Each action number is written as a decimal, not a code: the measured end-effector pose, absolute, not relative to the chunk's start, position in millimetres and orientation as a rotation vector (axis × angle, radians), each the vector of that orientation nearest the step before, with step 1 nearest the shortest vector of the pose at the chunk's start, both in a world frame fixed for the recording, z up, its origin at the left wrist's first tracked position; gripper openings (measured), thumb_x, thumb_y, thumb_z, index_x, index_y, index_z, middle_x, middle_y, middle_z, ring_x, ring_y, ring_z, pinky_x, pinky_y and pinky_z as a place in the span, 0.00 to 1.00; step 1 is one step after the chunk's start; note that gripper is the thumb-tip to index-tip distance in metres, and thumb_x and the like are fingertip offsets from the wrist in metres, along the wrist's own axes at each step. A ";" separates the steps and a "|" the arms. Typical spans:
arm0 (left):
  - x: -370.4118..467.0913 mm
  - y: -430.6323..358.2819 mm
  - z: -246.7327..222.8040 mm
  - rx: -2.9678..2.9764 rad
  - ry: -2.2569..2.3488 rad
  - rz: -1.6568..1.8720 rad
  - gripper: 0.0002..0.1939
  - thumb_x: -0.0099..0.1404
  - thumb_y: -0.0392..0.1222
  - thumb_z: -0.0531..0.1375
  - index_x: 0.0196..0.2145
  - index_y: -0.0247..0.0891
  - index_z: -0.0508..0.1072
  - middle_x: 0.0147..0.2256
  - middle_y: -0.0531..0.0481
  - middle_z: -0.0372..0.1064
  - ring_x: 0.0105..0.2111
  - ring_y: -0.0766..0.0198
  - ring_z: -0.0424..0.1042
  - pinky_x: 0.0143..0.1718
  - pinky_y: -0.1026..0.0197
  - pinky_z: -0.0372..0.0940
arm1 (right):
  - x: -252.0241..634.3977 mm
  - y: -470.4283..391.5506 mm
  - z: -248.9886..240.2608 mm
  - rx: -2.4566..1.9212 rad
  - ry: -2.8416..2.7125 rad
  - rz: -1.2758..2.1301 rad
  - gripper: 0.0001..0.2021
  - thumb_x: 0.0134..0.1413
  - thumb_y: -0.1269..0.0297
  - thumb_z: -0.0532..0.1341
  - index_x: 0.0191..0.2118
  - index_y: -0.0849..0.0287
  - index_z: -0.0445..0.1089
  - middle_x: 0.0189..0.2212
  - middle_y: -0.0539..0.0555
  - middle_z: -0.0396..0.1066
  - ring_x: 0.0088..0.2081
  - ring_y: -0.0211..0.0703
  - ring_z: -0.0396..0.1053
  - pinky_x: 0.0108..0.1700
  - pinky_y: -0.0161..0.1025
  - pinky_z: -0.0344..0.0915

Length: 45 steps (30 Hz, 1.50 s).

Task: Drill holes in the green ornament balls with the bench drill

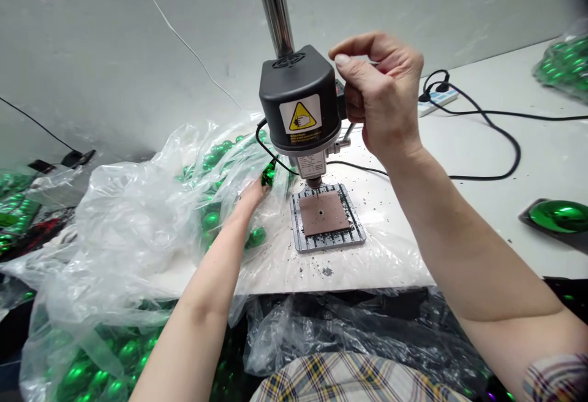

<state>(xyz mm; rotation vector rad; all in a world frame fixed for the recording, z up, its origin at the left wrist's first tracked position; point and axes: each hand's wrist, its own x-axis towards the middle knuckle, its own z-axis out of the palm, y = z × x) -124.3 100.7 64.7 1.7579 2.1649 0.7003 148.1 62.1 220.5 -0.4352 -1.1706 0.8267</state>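
My left hand (pixel 261 186) reaches into a clear plastic bag (pixel 124 206) of shiny green balls (pixel 211 219), behind and left of a small drill press (pixel 298 95). A shiny green piece (pixel 269 173) covers its fingers, so its grip is hidden. Raised at the right side of the black drill head, my right hand (pixel 383 86) has curled fingers and its thumb near the index finger. The metal feed lever (pixel 350 133) runs up into this hand. Below the chuck (pixel 314 182), a brown square plate (pixel 324 213) with a small hole lies on the grooved metal base (pixel 328 244).
Dark shavings (pixel 327 271) are scattered around the base. A power strip (pixel 436 100) and black cable (pixel 509 144) lie at right. A green shiny part (pixel 558 215) sits near the right edge, and a bag of green pieces (pixel 565 65) behind. More green balls (pixel 101 365) fill a bag below left.
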 end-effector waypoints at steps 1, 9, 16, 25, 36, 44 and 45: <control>-127.3 103.0 61.1 1.740 2.122 0.756 0.23 0.51 0.30 0.65 0.47 0.36 0.73 0.49 0.35 0.74 0.56 0.39 0.67 0.57 0.45 0.59 | 147.9 64.6 219.3 -0.435 -1.173 0.809 0.03 0.54 0.67 0.63 0.30 0.53 0.72 0.16 0.45 0.54 0.16 0.34 0.44 0.18 0.38 0.42; -123.2 71.4 83.3 1.087 1.805 1.129 0.19 0.56 0.47 0.64 0.44 0.38 0.72 0.34 0.46 0.73 0.33 0.57 0.73 0.34 0.57 0.67 | 148.4 71.3 217.4 -0.492 -1.229 0.702 0.07 0.54 0.57 0.67 0.31 0.51 0.71 0.16 0.44 0.50 0.17 0.36 0.51 0.18 0.38 0.50; -91.6 6.1 110.5 0.788 1.219 1.336 0.19 0.56 0.46 0.64 0.44 0.37 0.67 0.38 0.44 0.71 0.33 0.61 0.72 0.31 0.60 0.68 | 147.9 68.1 217.7 -0.451 -1.184 0.719 0.03 0.55 0.65 0.64 0.30 0.53 0.72 0.16 0.44 0.50 0.15 0.34 0.47 0.16 0.37 0.47; -17.9 -43.5 50.7 0.869 1.131 1.418 0.25 0.57 0.45 0.65 0.50 0.45 0.61 0.43 0.49 0.71 0.39 0.61 0.75 0.44 0.51 0.73 | 147.8 70.8 218.2 -0.450 -1.162 0.722 0.03 0.52 0.66 0.64 0.28 0.52 0.73 0.16 0.46 0.56 0.15 0.36 0.49 0.17 0.39 0.47; -20.6 -2.7 19.2 1.104 1.345 1.487 0.30 0.54 0.53 0.70 0.50 0.41 0.65 0.40 0.48 0.74 0.40 0.62 0.75 0.45 0.59 0.69 | 149.0 68.5 215.8 -0.465 -1.188 0.721 0.02 0.54 0.64 0.63 0.31 0.51 0.72 0.16 0.45 0.54 0.17 0.36 0.54 0.18 0.37 0.52; -17.4 8.1 15.5 1.353 1.344 1.368 0.29 0.51 0.48 0.72 0.48 0.39 0.68 0.46 0.44 0.73 0.47 0.57 0.72 0.50 0.55 0.66 | 148.7 71.3 215.9 -0.489 -1.216 0.729 0.02 0.53 0.61 0.64 0.32 0.51 0.71 0.18 0.46 0.57 0.25 0.39 0.65 0.23 0.35 0.61; -16.7 9.4 14.8 1.371 1.344 1.361 0.29 0.51 0.47 0.72 0.48 0.38 0.69 0.46 0.44 0.72 0.48 0.56 0.72 0.52 0.55 0.66 | 148.4 72.6 215.6 -0.482 -1.221 0.725 0.02 0.53 0.61 0.64 0.32 0.50 0.71 0.18 0.47 0.58 0.26 0.39 0.65 0.24 0.35 0.62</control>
